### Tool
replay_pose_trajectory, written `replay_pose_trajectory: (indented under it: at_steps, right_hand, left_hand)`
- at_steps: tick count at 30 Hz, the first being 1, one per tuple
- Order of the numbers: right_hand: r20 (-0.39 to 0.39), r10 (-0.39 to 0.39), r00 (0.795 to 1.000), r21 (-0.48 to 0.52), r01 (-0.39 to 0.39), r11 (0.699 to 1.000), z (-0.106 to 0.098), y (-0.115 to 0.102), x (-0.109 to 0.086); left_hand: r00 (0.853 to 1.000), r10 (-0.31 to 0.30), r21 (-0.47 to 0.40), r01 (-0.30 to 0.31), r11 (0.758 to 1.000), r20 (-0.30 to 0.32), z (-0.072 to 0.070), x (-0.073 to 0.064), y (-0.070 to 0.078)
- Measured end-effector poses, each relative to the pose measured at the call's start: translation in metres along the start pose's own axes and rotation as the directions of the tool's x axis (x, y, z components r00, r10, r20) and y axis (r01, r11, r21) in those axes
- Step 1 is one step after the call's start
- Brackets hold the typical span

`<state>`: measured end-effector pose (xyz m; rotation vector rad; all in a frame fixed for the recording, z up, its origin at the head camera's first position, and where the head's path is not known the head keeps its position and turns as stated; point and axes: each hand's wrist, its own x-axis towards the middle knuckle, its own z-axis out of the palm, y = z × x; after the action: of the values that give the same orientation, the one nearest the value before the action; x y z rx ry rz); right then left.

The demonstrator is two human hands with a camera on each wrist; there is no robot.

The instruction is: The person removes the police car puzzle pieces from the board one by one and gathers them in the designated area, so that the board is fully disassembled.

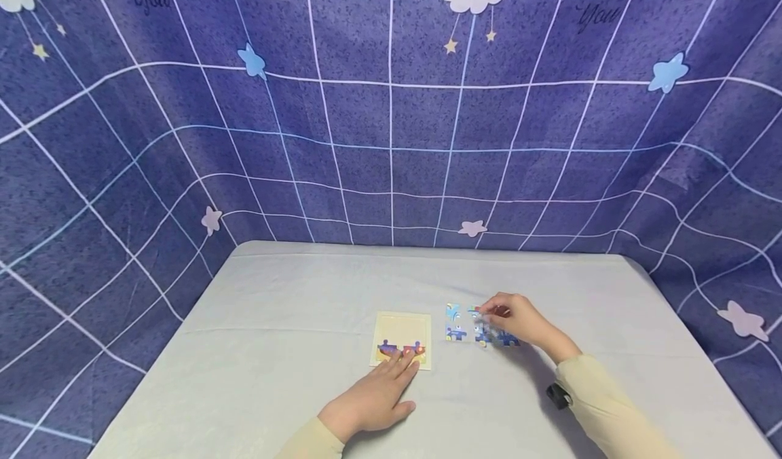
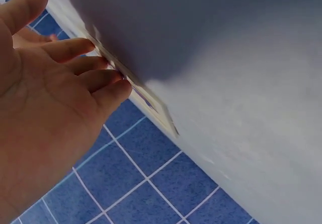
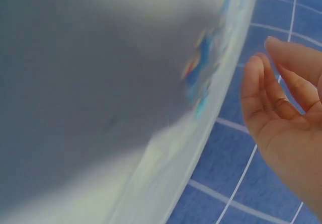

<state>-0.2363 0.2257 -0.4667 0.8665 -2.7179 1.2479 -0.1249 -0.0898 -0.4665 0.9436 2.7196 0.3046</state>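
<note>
A shallow jigsaw tray (image 1: 400,326) lies on the table, its upper part bare pale wood. Along its lower edge sit a purple-blue puzzle piece (image 1: 387,348) and a red one (image 1: 418,349). My left hand (image 1: 375,396) rests its straight fingertips on that lower edge; the left wrist view shows the fingers (image 2: 108,90) extended against the tray's side. Right of the tray lie several loose blue puzzle pieces (image 1: 455,334). Above them hovers my right hand (image 1: 519,318), fingers loosely bent. In the right wrist view, nothing shows between thumb and fingers (image 3: 251,85), apart from the blurred pieces.
A white cloth covers the table (image 1: 275,309). Purple-blue curtains (image 1: 366,119) with a white grid and stars enclose its back and sides. A black wrist device (image 1: 559,396) sits at the right sleeve.
</note>
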Motion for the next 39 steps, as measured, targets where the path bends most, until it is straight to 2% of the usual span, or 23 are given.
replay_pose_trajectory:
  at_steps: [5, 10, 14, 16, 21, 27, 39]
  right_hand:
    - [0.040, -0.059, 0.997, 0.037, 0.058, 0.998, 0.020, -0.015, 0.024]
    - [0.141, -0.101, 0.985, 0.099, 0.087, 0.991, 0.045, -0.035, 0.046]
    - [0.255, -0.130, 0.958, 0.159, 0.091, 0.983, 0.070, -0.048, 0.060]
    - [0.318, -0.123, 0.940, 0.178, 0.069, 0.982, 0.083, -0.052, 0.066]
    - [0.413, -0.088, 0.907, 0.160, 0.023, 0.987, 0.107, -0.062, 0.076]
    - [0.437, -0.063, 0.897, 0.120, 0.011, 0.993, 0.117, -0.071, 0.083]
    - [0.404, -0.045, 0.913, 0.246, -0.061, 0.967, 0.124, -0.076, 0.082]
  left_hand:
    - [1.000, 0.018, 0.004, -0.018, 1.000, 0.009, 0.000, 0.000, 0.005]
    - [1.000, 0.013, 0.035, -0.013, 0.999, 0.017, 0.003, 0.000, 0.007]
    - [1.000, 0.014, 0.060, -0.015, 0.998, 0.018, 0.005, -0.001, 0.007]
    - [1.000, 0.020, 0.069, -0.021, 0.997, 0.018, 0.006, 0.000, 0.007]
    - [1.000, 0.023, 0.087, -0.025, 0.996, 0.016, 0.010, 0.000, 0.006]
    - [1.000, 0.005, 0.086, -0.007, 0.996, 0.023, 0.007, -0.002, 0.007]
    - [1.000, 0.000, 0.078, -0.002, 0.997, 0.026, 0.003, -0.001, 0.009]
